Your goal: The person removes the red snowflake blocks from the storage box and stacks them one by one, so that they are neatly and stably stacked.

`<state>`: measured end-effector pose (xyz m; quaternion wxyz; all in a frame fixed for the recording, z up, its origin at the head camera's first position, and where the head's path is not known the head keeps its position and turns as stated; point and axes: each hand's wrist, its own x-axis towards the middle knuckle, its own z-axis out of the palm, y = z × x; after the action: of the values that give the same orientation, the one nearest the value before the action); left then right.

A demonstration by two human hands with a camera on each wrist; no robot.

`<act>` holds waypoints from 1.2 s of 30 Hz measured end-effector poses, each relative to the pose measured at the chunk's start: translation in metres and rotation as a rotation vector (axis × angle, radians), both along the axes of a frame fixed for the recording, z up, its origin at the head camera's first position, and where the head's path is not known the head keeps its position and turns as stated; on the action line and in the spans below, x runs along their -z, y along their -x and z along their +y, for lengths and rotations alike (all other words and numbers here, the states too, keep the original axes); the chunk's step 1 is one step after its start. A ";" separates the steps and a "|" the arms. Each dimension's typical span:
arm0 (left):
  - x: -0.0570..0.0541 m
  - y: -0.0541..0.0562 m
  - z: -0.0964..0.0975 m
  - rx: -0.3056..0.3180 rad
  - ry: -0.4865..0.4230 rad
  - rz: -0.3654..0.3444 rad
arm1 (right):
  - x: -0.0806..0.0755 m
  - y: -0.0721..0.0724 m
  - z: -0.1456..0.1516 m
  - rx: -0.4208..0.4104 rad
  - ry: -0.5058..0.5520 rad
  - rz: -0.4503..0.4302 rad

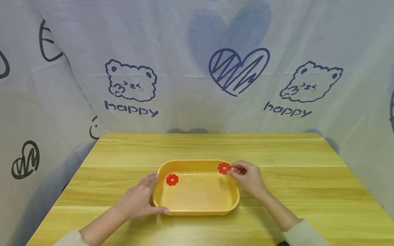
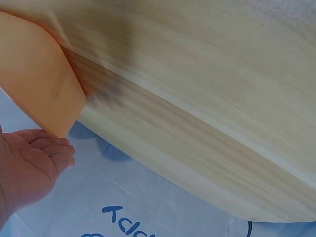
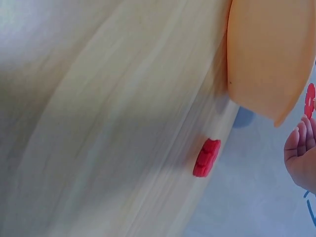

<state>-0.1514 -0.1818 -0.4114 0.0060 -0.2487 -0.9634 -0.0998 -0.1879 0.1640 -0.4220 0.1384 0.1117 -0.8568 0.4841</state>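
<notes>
A yellow plastic basin (image 1: pixel 197 212) stands on the wooden table. My left hand (image 1: pixel 140 198) rests against its left end, fingers fairly straight along the rim and thumb stretched along the front edge. In the left wrist view, that hand (image 2: pixel 32 168) touches the basin's rim. Between thumb and fingertips my right hand (image 1: pixel 249 177) pinches a red notched interlocking disc (image 1: pixel 224 168), held over the basin's back right corner. Another red interlocking disc (image 1: pixel 172 179) is inside the basin toward the back left.
In the right wrist view, a stack of red discs (image 3: pixel 207 158) sits on the table beside the basin; the head view does not show it, probably behind my right hand. A printed white curtain (image 1: pixel 184 89) hangs behind the table (image 1: pixel 295 153).
</notes>
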 end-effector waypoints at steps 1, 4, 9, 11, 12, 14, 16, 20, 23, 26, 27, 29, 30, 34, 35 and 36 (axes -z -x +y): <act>0.000 0.000 0.000 -0.002 -0.001 -0.001 | 0.000 0.000 0.002 0.010 0.004 0.000; 0.001 0.001 0.001 -0.001 0.003 -0.005 | 0.002 0.000 0.009 0.038 0.010 -0.003; 0.001 0.002 0.001 -0.002 0.002 -0.007 | 0.006 0.001 0.020 0.073 0.018 -0.019; 0.001 0.002 0.001 -0.003 0.002 -0.003 | 0.008 0.000 0.024 0.093 0.013 -0.035; 0.002 0.002 0.001 -0.003 0.002 -0.003 | 0.009 0.000 0.026 0.101 0.014 -0.043; 0.003 0.001 0.001 -0.005 -0.002 -0.006 | 0.010 -0.002 0.031 0.119 0.016 -0.058; 0.004 0.001 0.001 -0.005 -0.005 -0.005 | 0.012 -0.003 0.036 0.140 0.018 -0.071; 0.005 0.001 0.000 -0.005 -0.008 -0.002 | 0.018 -0.003 0.044 0.170 0.034 -0.081; 0.005 0.001 0.000 -0.009 -0.011 -0.005 | 0.021 -0.002 0.049 0.184 0.040 -0.091; 0.004 0.001 0.000 -0.009 -0.013 -0.003 | 0.024 -0.002 0.053 0.200 0.031 -0.101; 0.004 0.001 0.000 -0.011 -0.015 -0.002 | 0.025 -0.001 0.053 0.206 0.029 -0.101; 0.004 0.001 0.001 -0.011 -0.013 0.003 | 0.028 0.000 0.055 0.213 0.023 -0.102; 0.004 0.001 0.001 -0.011 -0.011 0.004 | 0.030 0.000 0.055 0.216 0.018 -0.099; 0.004 0.001 0.000 -0.013 -0.009 0.002 | 0.036 0.004 0.057 0.211 0.011 -0.109; 0.004 0.001 0.000 -0.015 -0.008 0.000 | 0.037 0.005 0.057 0.209 0.009 -0.116; 0.004 0.001 0.000 -0.014 -0.008 -0.002 | 0.037 0.006 0.057 0.209 0.003 -0.120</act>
<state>-0.1525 -0.1817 -0.4153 0.0069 -0.2419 -0.9647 -0.1037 -0.1934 0.2210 -0.4592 0.1367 -0.0075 -0.8698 0.4740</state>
